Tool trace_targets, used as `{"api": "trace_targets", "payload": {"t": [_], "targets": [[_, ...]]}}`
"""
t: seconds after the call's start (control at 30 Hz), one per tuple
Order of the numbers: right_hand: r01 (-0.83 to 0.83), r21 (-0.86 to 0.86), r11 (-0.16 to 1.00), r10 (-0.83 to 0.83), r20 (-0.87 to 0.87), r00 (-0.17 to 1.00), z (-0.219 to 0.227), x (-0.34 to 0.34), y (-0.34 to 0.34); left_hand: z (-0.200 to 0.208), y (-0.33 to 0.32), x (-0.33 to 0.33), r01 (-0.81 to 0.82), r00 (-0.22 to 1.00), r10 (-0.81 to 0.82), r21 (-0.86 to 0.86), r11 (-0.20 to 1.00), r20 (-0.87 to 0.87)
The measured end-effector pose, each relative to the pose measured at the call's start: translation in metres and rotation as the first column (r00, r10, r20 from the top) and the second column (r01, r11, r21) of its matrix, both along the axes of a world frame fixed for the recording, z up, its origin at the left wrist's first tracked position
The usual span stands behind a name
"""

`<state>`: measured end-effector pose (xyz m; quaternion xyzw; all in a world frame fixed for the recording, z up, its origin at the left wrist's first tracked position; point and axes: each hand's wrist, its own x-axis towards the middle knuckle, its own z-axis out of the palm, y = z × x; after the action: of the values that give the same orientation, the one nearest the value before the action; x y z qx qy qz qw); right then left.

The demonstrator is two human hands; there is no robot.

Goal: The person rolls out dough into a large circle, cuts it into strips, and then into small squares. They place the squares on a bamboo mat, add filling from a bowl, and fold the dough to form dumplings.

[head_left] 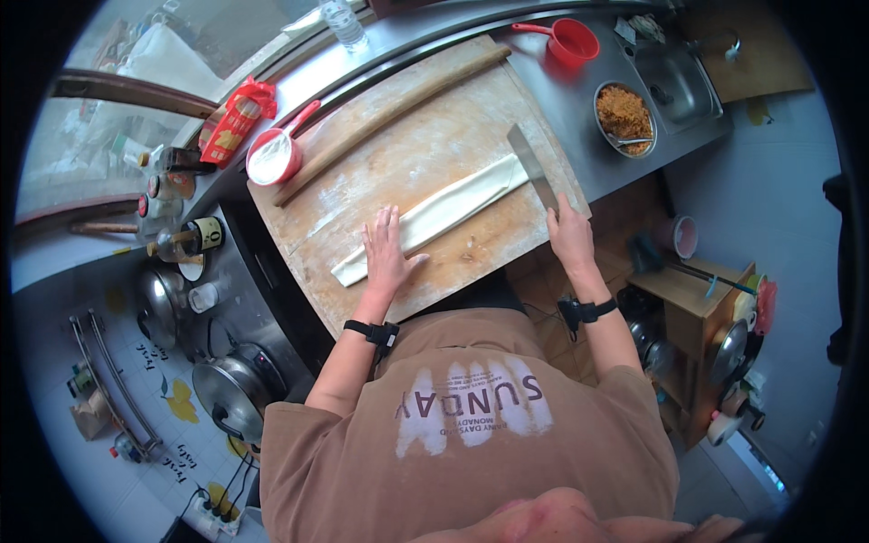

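A long, flattened strip of folded dough [457, 206] lies slantwise across a floured wooden board [407, 136]. My left hand [387, 253] rests on the strip near its left end, fingers stretched out and thumb spread to the side. In my right hand [570, 237] is a cleaver [532, 165], the fingers wrapped round its handle. The broad blade stands at the right end of the dough, by its edge; whether it touches the dough I cannot tell. Behind the dough, a long rolling pin [394, 122] lies along the far side of the board.
Left of the board are a red scoop of flour [273, 157] and a red package [237, 122]. On the right stand a bowl of orange-brown filling [625, 116] with a spoon, a red ladle-like scoop [573, 42] and a sink [679, 81]. Pots [233, 391] sit at lower left.
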<state>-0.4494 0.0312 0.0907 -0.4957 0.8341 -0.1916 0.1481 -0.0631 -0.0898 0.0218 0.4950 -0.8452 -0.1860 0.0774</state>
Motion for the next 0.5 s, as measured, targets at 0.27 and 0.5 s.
{"api": "trace_targets", "payload": {"t": [0.27,0.5], "targets": [[-0.004,0.02,1.0,0.002,0.108,0.994,-0.018,0.016,-0.014,-0.005,-0.009,-0.038,0.061,0.998,-0.062,0.065,0.996,0.015],[-0.021,0.044,0.999,0.013,0.179,0.984,-0.028,0.034,-0.009,-0.001,-0.014,-0.044,0.01,0.998,-0.018,0.128,0.992,0.057]]}}
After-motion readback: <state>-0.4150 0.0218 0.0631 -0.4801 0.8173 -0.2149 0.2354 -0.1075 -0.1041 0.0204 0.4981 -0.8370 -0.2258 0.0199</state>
